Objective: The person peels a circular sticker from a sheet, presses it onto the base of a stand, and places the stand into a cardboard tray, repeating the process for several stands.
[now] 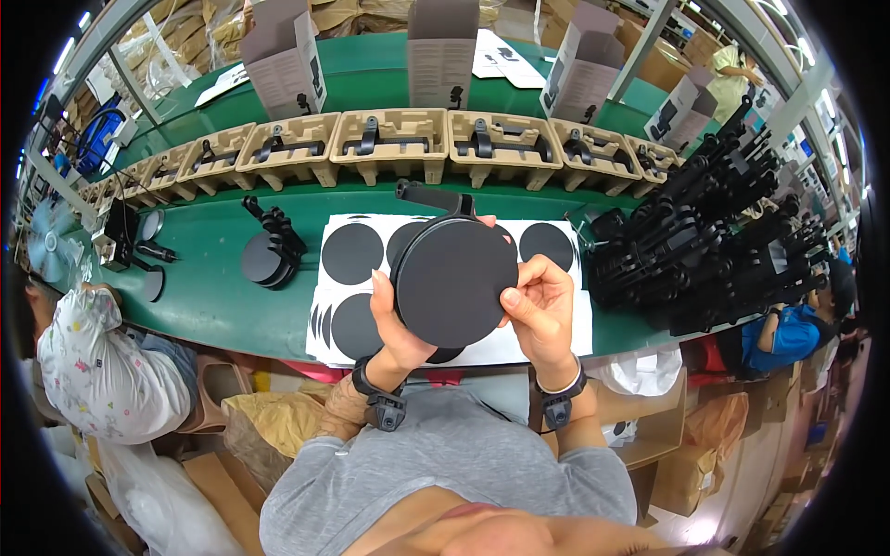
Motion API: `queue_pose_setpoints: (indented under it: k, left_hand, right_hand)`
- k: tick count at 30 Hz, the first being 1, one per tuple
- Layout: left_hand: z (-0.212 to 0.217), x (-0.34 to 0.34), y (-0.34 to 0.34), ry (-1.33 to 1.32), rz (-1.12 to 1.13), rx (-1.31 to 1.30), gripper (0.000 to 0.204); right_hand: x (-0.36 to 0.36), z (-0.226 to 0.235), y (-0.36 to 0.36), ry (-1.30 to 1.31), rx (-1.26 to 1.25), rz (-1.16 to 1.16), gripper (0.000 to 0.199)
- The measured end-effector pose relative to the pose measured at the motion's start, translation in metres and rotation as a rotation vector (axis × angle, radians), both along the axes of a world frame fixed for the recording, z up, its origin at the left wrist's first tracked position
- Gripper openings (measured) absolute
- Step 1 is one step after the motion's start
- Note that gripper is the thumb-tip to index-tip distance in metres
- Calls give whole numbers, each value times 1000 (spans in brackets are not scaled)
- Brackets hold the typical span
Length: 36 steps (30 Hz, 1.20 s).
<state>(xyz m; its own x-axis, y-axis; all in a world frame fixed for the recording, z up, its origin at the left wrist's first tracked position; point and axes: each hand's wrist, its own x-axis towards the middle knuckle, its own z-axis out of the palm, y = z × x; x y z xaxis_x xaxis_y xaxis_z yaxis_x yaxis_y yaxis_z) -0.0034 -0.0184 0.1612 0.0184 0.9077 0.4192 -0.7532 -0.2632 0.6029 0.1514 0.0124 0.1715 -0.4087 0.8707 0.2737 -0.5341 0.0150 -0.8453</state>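
Both my hands hold up a round black stand base [454,281], its flat underside facing me, with a black arm sticking out past its top edge. My left hand [394,320] grips the left rim with the thumb on the face. On the right rim my right hand [540,306] presses with its thumb. Beneath them lies a white sheet [556,343] carrying round black pads [352,253] on the green table [213,296].
Another black base with arm [269,250] lies to the left. A heap of black stands [723,241] fills the right. Moulded pulp trays [389,144] with black parts line the back, grey cartons [287,60] behind them. A person [102,361] sits at left, another person [788,334] at right.
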Motion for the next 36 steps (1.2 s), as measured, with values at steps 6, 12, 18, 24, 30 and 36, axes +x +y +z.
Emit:
queue_pose_setpoints:
  k: [6, 12, 18, 24, 30, 36]
  left_hand:
    - [2, -3, -4, 41, 28, -16, 103]
    - [3, -5, -4, -26, 19, 14, 102]
    - [13, -13, -10, 16, -24, -82, 99]
    - [0, -20, -9, 126, 91, -4, 97]
    - [-4, -27, -10, -36, 38, 126, 93]
    - [-12, -28, -6, 127, 269, -91, 78]
  right_hand:
    - [-5, 3, -4, 6, -10, -5, 12]
    - [-9, 2, -7, -25, 48, -32, 13]
    - [-14, 6, -10, -103, 40, -68, 13]
    - [-20, 31, -4, -439, -39, -97, 16]
    - [-18, 41, 3, -1105, 359, -403, 39]
    - [-30, 32, -10, -665, 777, -394, 57]
